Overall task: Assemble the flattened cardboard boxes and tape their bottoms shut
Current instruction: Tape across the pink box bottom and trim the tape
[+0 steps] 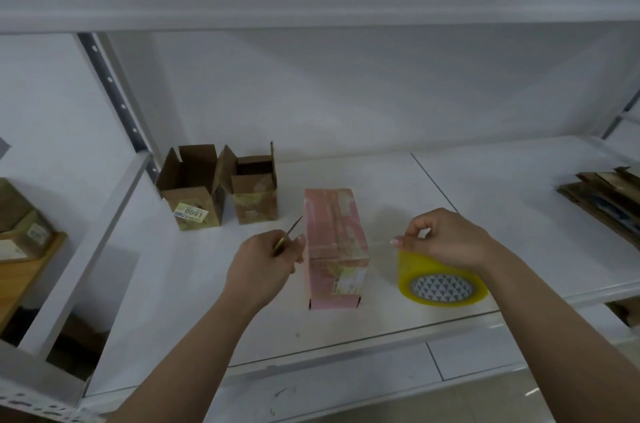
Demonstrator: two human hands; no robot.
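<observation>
Yellow tape roll (441,278) sits under the right hand (446,239), fingers pinching its strip; left hand (266,258) grips a thin blade (289,235) beside the box (334,246).

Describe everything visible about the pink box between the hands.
The pink box is a tall, narrow cardboard carton, pinkish with pale, worn patches and a small label on its near face. It stands on the white shelf with its closed flaps on top, glossy with clear tape along the seam. A tape strip runs from it to the yellow roll. Neither hand clearly touches it.
</observation>
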